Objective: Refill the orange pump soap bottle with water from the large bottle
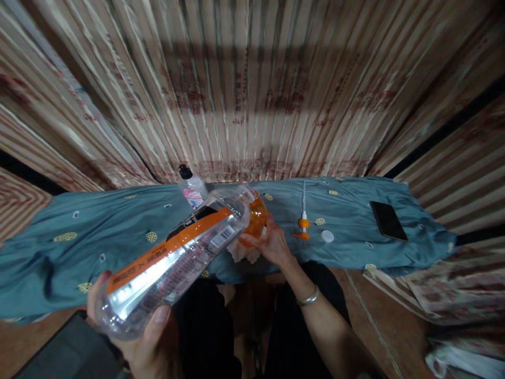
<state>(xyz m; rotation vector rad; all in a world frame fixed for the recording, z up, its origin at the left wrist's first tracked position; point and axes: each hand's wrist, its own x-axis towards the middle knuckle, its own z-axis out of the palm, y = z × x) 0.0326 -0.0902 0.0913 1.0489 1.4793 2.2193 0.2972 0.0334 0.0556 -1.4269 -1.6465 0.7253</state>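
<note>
The large bottle (173,263) lies tilted in the left hand (145,342), its mouth over the small bottle (256,216) gripped by the right hand (272,245). Behind the grips stands a capped bottle (191,187). Right of the right-hand grip, on the cloth (98,237): pump (303,223), cap (327,236), then phone (387,220).

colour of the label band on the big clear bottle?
Orange on the clear bottle, with a black section near its neck; head view.

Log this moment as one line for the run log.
left hand: holds clear plastic bottle with orange label, tilted | right hand: holds orange container | mouths close together | pump head on teal cloth
</note>
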